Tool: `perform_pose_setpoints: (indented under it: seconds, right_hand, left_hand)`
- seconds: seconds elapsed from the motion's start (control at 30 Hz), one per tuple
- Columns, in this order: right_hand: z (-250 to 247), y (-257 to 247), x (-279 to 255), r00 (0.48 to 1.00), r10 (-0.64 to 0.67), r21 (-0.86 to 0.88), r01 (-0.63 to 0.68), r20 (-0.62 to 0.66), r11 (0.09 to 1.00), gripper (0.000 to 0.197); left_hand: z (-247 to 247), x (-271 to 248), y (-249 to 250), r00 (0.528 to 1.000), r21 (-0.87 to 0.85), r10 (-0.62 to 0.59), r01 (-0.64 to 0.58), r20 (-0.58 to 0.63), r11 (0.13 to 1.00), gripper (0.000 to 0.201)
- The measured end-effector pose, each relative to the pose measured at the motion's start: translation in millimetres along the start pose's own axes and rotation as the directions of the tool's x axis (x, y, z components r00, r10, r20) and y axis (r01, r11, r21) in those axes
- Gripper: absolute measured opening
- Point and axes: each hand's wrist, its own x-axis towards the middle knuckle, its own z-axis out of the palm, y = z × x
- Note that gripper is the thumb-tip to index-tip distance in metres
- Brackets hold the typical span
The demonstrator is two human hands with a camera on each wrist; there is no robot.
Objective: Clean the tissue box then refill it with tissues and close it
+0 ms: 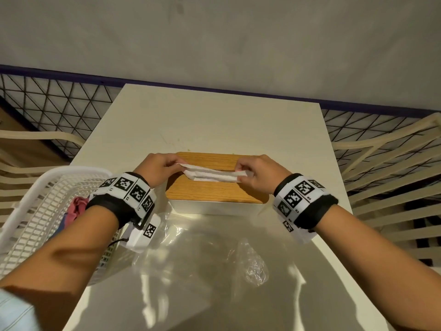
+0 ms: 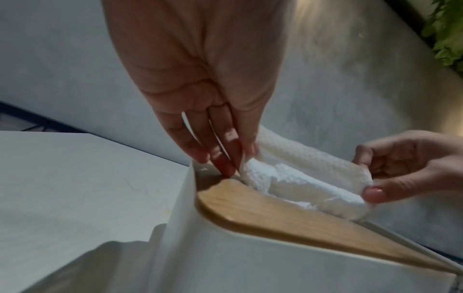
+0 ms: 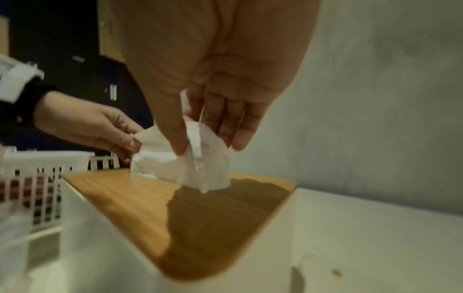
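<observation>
A white table (image 1: 214,120) stands against a plain grey wall (image 1: 214,32). In the middle of the table sits the tissue box (image 1: 216,206), white with a wooden lid (image 1: 214,194) on top. A white tissue (image 1: 212,174) sticks up out of the lid. The left hand (image 1: 158,167) pinches its left end and the right hand (image 1: 256,173) pinches its right end. A white basket (image 1: 35,201) stands at the near left. A clear plastic bag (image 1: 214,247) lies near the box. Slatted chairs (image 1: 386,168) stand on both sides.
</observation>
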Motion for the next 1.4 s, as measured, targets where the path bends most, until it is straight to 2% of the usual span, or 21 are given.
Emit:
perform_pose_setpoints:
  seconds: [0.07,0.17,0.3,0.37,0.5,0.6,0.67,0.73,0.8,0.9,0.93,0.97,1.03,1.1,1.13,1.27,1.4]
  right_hand:
    - [-1,4,1,0.996,0.029,-0.027,-0.032,-0.090,0.999,0.012]
    - [2,7,-1,0.977,0.103,0.064,-0.092,-0.185,0.994,0.013]
    - [11,10,-9,0.996,0.000,-0.123,-0.011,-0.085,0.992,0.021]
    - [9,11,-11,0.996,-0.047,-0.151,0.036,-0.070,0.988,0.019]
    - [7,8,-9,0.988,-0.128,0.017,0.130,-0.084,0.991,0.006]
    - [3,4,-8,0.996,-0.092,0.126,0.092,-0.010,0.988,0.031]
    - [-1,3,-7,0.999,-0.028,0.107,0.026,0.020,0.994,0.036]
    - [-5,7,-5,0.998,-0.007,0.067,0.011,-0.062,0.998,0.029]
    - [-8,13,-5,0.980,0.025,0.086,-0.009,-0.198,0.996,0.017]
    - [-9,27,-12,0.919,0.181,0.226,-0.105,-0.350,0.968,0.008]
    - [-7,30,-18,0.897,0.246,0.277,-0.147,-0.366,0.950,0.005]
    - [-2,33,-24,0.884,0.313,0.322,-0.202,-0.346,0.925,0.009]
    - [12,38,-35,0.885,0.438,0.412,-0.344,-0.159,0.844,0.024]
    - [28,38,-42,0.856,0.513,0.525,-0.464,0.059,0.714,0.034]
    - [35,38,-42,0.843,0.529,0.567,-0.484,0.099,0.666,0.037]
    - [43,37,-28,0.840,0.540,0.529,-0.484,0.055,0.698,0.041]
    - [44,32,-9,0.844,0.535,0.528,-0.468,0.030,0.709,0.041]
  left_hand:
    - [0,1,1,1.000,-0.024,-0.030,0.030,-0.003,0.999,0.021]
    - [4,2,1,0.997,-0.010,-0.081,0.081,-0.004,0.997,0.023]
    - [9,0,0,0.992,-0.014,-0.124,0.124,-0.022,0.992,0.025]
    - [9,-1,-1,0.991,-0.036,-0.131,0.130,-0.031,0.991,0.021]
    - [9,-4,0,0.989,-0.045,-0.138,0.136,-0.042,0.990,0.016]
    - [10,-4,2,0.989,-0.030,-0.142,0.141,-0.050,0.990,0.016]
    - [10,-3,2,0.986,-0.018,-0.159,0.158,-0.049,0.987,0.021]
    - [10,-2,2,0.983,-0.009,-0.180,0.180,-0.048,0.984,0.025]
    - [9,-1,1,0.979,0.005,-0.194,0.195,-0.063,0.981,0.028]
    - [9,-3,3,0.974,-0.048,-0.196,0.192,-0.116,0.980,0.033]
    - [8,-6,4,0.971,-0.097,-0.209,0.199,-0.116,0.975,0.042]
    - [6,-10,4,0.968,-0.148,-0.236,0.222,-0.087,0.964,0.057]
    - [5,-22,5,0.952,-0.165,-0.296,0.304,0.071,0.938,0.083]
    - [10,-33,4,0.925,-0.070,-0.309,0.331,0.220,0.941,0.087]
    - [13,-35,2,0.923,-0.029,-0.305,0.320,0.234,0.947,0.085]
    - [13,-33,-5,0.952,-0.041,-0.282,0.288,0.118,0.957,0.075]
    - [7,-24,-12,0.953,-0.079,-0.301,0.303,0.034,0.950,0.067]
